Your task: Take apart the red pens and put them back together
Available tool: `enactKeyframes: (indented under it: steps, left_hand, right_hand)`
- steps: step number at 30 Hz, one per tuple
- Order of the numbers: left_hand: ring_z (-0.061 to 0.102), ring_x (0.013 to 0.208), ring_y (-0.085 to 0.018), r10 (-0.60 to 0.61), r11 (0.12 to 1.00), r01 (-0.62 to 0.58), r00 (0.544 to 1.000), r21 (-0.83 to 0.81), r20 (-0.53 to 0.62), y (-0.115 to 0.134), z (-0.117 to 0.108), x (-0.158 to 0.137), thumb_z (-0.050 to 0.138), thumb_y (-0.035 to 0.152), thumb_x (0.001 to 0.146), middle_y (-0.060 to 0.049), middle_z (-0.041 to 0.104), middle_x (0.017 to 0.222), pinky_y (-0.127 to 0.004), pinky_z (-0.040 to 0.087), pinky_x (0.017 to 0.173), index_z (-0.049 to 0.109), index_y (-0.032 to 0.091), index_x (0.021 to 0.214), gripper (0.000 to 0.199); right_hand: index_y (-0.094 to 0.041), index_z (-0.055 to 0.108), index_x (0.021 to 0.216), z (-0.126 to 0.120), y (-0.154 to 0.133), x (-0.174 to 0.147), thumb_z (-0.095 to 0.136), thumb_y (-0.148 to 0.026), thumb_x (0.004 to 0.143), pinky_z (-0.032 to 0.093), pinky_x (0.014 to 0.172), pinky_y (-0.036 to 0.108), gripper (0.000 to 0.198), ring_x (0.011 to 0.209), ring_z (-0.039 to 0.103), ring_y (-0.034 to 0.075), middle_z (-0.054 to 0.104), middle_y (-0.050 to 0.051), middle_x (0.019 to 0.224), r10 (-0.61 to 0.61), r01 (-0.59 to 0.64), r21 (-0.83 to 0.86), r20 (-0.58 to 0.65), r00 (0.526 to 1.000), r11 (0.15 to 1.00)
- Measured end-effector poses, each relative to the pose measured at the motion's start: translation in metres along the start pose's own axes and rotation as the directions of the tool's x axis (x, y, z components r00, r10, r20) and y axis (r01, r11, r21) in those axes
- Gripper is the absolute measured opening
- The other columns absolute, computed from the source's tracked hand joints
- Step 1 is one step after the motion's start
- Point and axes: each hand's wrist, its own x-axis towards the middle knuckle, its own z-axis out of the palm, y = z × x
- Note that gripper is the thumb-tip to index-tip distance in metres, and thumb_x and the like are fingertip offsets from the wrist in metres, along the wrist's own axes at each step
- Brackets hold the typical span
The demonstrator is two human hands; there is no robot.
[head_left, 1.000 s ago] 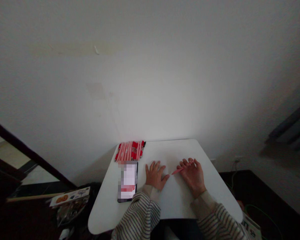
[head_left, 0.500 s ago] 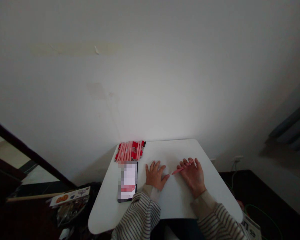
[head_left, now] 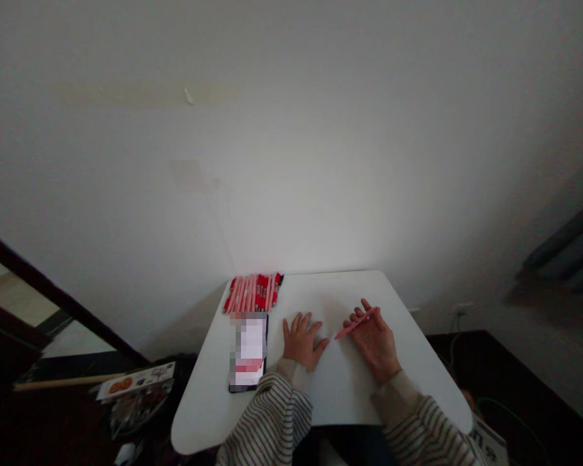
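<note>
My right hand, palm turned up, holds a pink pen slantwise across its fingers. The thumb presses near the pen's upper right end, and the other end points down to the left. My left hand lies flat on the white table with its fingers spread, holding nothing. A phone with a lit, partly blurred screen lies left of my left hand. Behind the phone, a row of pink and red pens lies side by side at the table's back left corner.
The table's back edge is close to a pale wall. On the floor at the left stands a dark bag or bin with a printed box on top. A socket with a cable sits low on the wall at right.
The fingers of my right hand have shifted on the pen: one finger now stretches up beyond it and the thumb bends onto it. My left hand has not moved.
</note>
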Motion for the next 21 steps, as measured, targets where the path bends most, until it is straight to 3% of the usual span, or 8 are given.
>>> enactKeyframes:
  steps: [3,8,13,16,19,21]
  left_hand:
    - [0.032,0.135,-0.030,0.001,1.000,-0.001,1.000,-0.006,-0.003,-0.001,0.001,0.000,0.047,0.053,0.083,-0.005,0.045,0.143,-0.066,0.012,0.111,0.056,0.032,0.121,0.044]
    - [0.033,0.134,-0.030,0.006,1.000,-0.007,0.999,-0.021,-0.035,-0.002,0.002,-0.001,0.050,0.049,0.083,-0.004,0.047,0.141,-0.067,0.014,0.110,0.057,0.033,0.119,0.040]
    - [0.036,0.132,-0.029,-0.004,0.999,0.000,0.997,-0.048,-0.075,-0.003,0.005,0.000,0.050,0.046,0.084,-0.005,0.053,0.134,-0.066,0.016,0.110,0.058,0.029,0.116,0.037]
    - [0.040,0.130,-0.027,-0.028,0.995,0.017,0.993,-0.096,-0.114,-0.003,0.005,0.001,0.049,0.042,0.085,-0.005,0.058,0.128,-0.064,0.018,0.111,0.059,0.027,0.115,0.034]
    - [0.044,0.127,-0.025,-0.067,0.987,0.045,0.989,-0.157,-0.135,-0.004,0.005,0.003,0.052,0.035,0.084,-0.006,0.060,0.125,-0.062,0.022,0.110,0.059,0.026,0.115,0.033]
    - [0.046,0.125,-0.023,-0.087,0.978,0.053,0.982,-0.201,-0.167,-0.006,0.005,0.003,0.052,0.031,0.084,-0.007,0.060,0.124,-0.059,0.026,0.110,0.056,0.025,0.118,0.035]
  right_hand:
    - [-0.029,0.061,0.103,-0.002,0.001,0.001,0.063,-0.040,0.079,0.049,0.077,0.034,0.026,0.070,0.053,0.010,0.059,-0.003,0.087,-0.030,0.027,-0.088,-0.030,0.999,0.996]
    - [-0.029,0.064,0.104,-0.004,0.006,0.001,0.076,-0.020,0.064,0.051,0.083,0.032,0.043,0.079,0.057,0.009,0.058,-0.003,0.100,-0.078,0.052,-0.225,-0.111,0.991,0.973]
    - [-0.029,0.064,0.108,-0.003,0.011,0.000,0.077,-0.031,0.065,0.055,0.080,0.034,0.045,0.084,0.057,0.012,0.057,0.000,0.106,-0.208,0.134,-0.402,-0.145,0.967,0.906]
    - [-0.028,0.063,0.114,0.000,0.010,-0.002,0.070,-0.038,0.073,0.056,0.071,0.032,0.043,0.081,0.056,0.013,0.058,0.002,0.106,-0.299,0.221,-0.616,-0.025,0.954,0.756]
    - [-0.029,0.062,0.117,0.001,0.011,-0.004,0.062,-0.040,0.080,0.054,0.060,0.028,0.039,0.080,0.055,0.014,0.058,0.003,0.101,-0.331,0.334,-0.796,0.180,0.926,0.504]
    - [-0.031,0.061,0.118,0.001,0.013,-0.005,0.057,-0.037,0.084,0.053,0.061,0.028,0.035,0.081,0.055,0.015,0.059,0.004,0.098,-0.317,0.399,-0.853,0.296,0.901,0.336]
